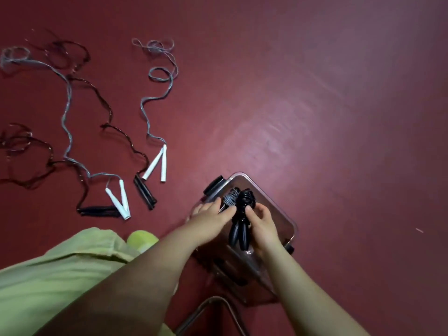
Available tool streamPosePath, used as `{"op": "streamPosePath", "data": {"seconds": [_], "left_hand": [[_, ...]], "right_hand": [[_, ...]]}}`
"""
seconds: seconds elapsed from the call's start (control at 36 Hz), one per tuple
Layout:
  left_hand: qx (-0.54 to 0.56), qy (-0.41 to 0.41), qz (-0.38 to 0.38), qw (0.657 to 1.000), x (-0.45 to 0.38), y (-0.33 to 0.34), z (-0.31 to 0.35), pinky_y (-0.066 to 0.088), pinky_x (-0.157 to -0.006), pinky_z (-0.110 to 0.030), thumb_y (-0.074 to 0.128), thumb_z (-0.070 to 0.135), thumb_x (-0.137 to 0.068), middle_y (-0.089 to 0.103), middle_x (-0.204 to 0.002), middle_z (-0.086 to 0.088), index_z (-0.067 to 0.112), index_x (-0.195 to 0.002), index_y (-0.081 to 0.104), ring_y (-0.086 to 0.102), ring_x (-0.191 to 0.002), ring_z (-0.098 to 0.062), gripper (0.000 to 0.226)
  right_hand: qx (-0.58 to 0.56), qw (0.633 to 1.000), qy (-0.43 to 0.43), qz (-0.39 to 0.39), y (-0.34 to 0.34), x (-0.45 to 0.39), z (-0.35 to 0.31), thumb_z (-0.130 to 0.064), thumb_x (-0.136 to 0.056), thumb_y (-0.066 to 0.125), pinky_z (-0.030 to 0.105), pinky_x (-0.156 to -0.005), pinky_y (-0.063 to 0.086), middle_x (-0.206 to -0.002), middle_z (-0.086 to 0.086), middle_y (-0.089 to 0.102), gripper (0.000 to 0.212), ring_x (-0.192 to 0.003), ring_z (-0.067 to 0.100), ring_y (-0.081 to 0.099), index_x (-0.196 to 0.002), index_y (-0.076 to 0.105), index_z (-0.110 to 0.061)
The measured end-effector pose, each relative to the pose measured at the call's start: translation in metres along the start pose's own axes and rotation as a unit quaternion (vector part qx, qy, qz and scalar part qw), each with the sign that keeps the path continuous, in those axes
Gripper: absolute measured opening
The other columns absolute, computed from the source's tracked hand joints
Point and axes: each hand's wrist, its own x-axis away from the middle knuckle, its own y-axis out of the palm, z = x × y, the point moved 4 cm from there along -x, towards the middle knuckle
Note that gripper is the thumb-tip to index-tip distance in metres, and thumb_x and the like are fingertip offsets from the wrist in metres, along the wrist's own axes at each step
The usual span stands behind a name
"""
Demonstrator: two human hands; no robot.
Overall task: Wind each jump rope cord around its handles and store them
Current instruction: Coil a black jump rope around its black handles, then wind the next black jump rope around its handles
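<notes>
Head view looks down on a dark red floor (315, 93) where a person crouches over a clear plastic storage bin (274, 209) at lower centre of the frame. The right hand (260, 223) has its fingers and thumb curled round a wound black jump rope (242, 214), cord bundled at the top and the two black handles pointing down toward the bottom of the frame, held just over or inside the bin. The left hand (213, 214) reaches in beside it with fingers fairly straight, touching a wound grey jump rope (229, 198) that already sits in the bin; whether it pinches anything I cannot tell. The two hands are close together, with only the black bundle between them. So two ropes look wound, one stored and one about to be set down. Four remain loose on the floor in the left half of the frame: a grey rope with white handles (156, 166) at centre left, another white-handled rope (118, 202) below it, a black-handled rope (144, 194) between them, and a second black-handled rope (99, 210) lying flat at lower left, their cords tangled and trailing toward the upper left. A green trouser leg (60, 263) fills the lower left corner. By my judgement roughly a third of the job is done
</notes>
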Motion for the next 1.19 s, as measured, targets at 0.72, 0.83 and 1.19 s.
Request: {"op": "streamPosePath", "data": {"seconds": [0.72,0.83,1.19], "left_hand": [[0.052,0.043,-0.008,0.998,-0.021,-0.069,0.0,0.011,-0.116,-0.033,0.03,0.055,-0.097,0.019,-0.159,-0.005,0.028,-0.152,0.018,0.011,-0.147,-0.022,0.062],[0.028,0.072,0.034,0.996,-0.009,-0.128,-0.021,0.007,-0.119,-0.032,0.032,0.055,-0.097,0.017,-0.16,-0.001,0.028,-0.151,0.02,0.009,-0.148,-0.019,0.062],[0.244,-0.003,0.239,0.94,0.078,-0.237,-0.264,0.013,-0.118,-0.027,0.042,0.053,-0.095,0.033,-0.153,0.001,0.021,-0.146,0.038,0.025,-0.143,-0.014,0.06]], "right_hand": [[0.044,0.999,0.003,0.006,0.047,-0.052,0.024,-0.045,-0.072,0.078,0.045,-0.101,0.048,-0.126,0.002,0.062,0.061,-0.111,0.019,0.062,-0.124,0.055,-0.024],[0.095,0.988,-0.088,-0.079,0.101,-0.032,-0.023,-0.02,-0.09,0.066,0.031,-0.097,0.047,-0.12,0.005,0.064,0.037,-0.107,0.014,0.061,-0.124,0.059,-0.009],[0.256,0.889,-0.171,-0.34,0.348,0.041,-0.057,-0.016,-0.092,0.063,0.026,-0.085,0.048,-0.102,0.0,0.066,0.012,-0.087,0.006,0.06,-0.103,0.063,-0.02]]}}
